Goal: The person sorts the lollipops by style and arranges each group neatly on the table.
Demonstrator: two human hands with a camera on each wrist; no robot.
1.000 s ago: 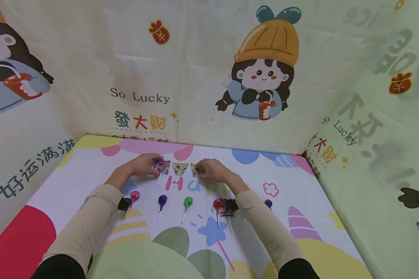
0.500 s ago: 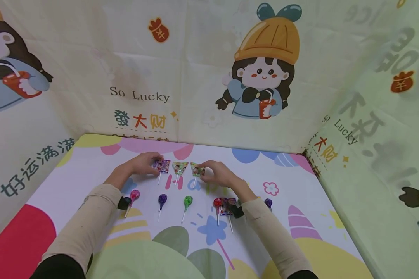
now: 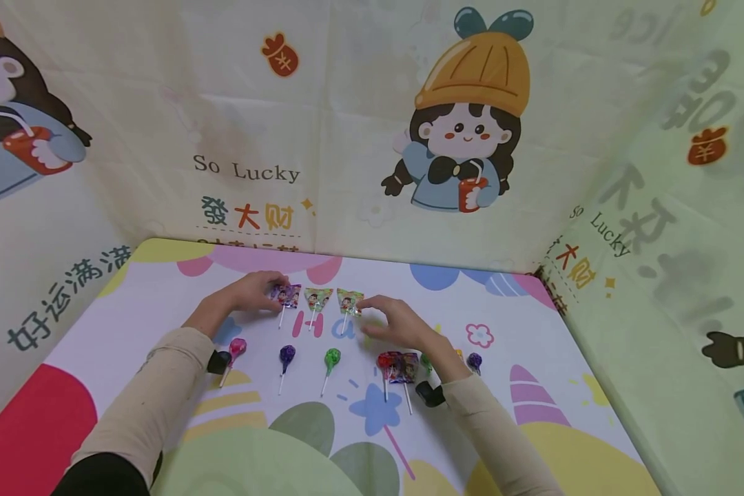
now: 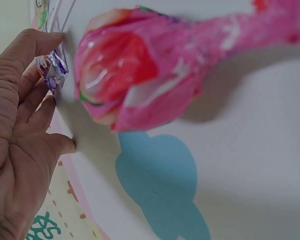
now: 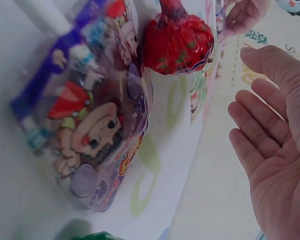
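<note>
My left hand [image 3: 248,293] holds the edge of a flat purple-wrapped lollipop [image 3: 290,296] between thumb and fingers. In the left wrist view, that wrapper [image 4: 54,75] shows between the digits. To its right lies a yellow-green flat lollipop [image 3: 317,299], then a second yellow-green flat lollipop [image 3: 350,302]. My right hand [image 3: 399,325], fingers spread and holding nothing, hovers just right of the second one. In the right wrist view, the palm [image 5: 285,165] faces the camera, and a red ball lollipop [image 5: 177,44] and a flat purple-wrapped lollipop [image 5: 95,130] are close by.
A nearer row holds a pink lollipop [image 3: 238,346], a dark purple one [image 3: 287,355], a green one [image 3: 332,357] and others partly under my right forearm, including another purple one [image 3: 474,360]. A printed cloth wall [image 3: 359,138] rises behind the patterned tabletop [image 3: 248,420].
My right hand has let go of the right yellow-green lollipop and drawn back to the right and nearer, uncovering its wrapper. My left hand stays in place at the purple-wrapped lollipop.
</note>
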